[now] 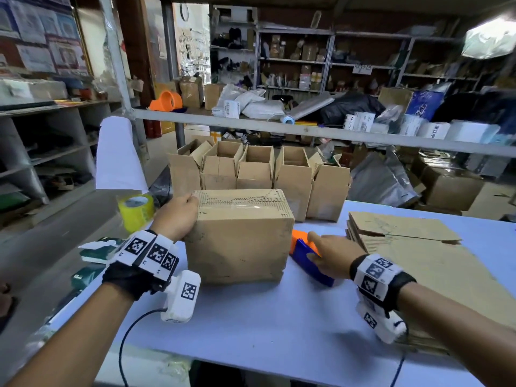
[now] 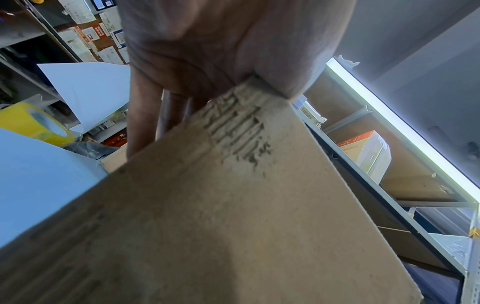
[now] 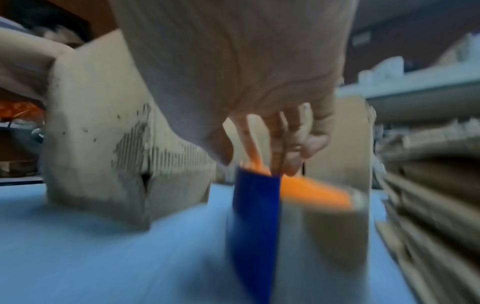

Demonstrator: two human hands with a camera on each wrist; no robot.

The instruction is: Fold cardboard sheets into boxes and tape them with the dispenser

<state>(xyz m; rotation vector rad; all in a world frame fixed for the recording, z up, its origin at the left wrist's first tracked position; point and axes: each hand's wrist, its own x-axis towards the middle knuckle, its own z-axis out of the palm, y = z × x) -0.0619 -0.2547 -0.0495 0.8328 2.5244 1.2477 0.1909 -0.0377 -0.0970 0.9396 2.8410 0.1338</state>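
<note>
A closed brown cardboard box (image 1: 237,241) (image 2: 233,205) (image 3: 103,154) stands on the pale blue table (image 1: 265,317), with clear tape along its top seam. My left hand (image 1: 187,208) (image 2: 207,61) grips its top left corner, thumb on top and fingers down the left side. To the right of the box lies the blue and orange tape dispenser (image 1: 310,263) (image 3: 254,205). My right hand (image 1: 315,247) (image 3: 259,133) lies over it, fingers on the orange part and thumb against the blue body. The right wrist view is blurred.
A stack of flat cardboard sheets (image 1: 405,247) (image 3: 428,185) lies at the right. Several open boxes (image 1: 257,169) stand in a row behind. A yellow tape roll (image 1: 136,210) (image 2: 33,125) and green packets (image 1: 97,250) sit left. A metal rail (image 1: 307,129) crosses beyond.
</note>
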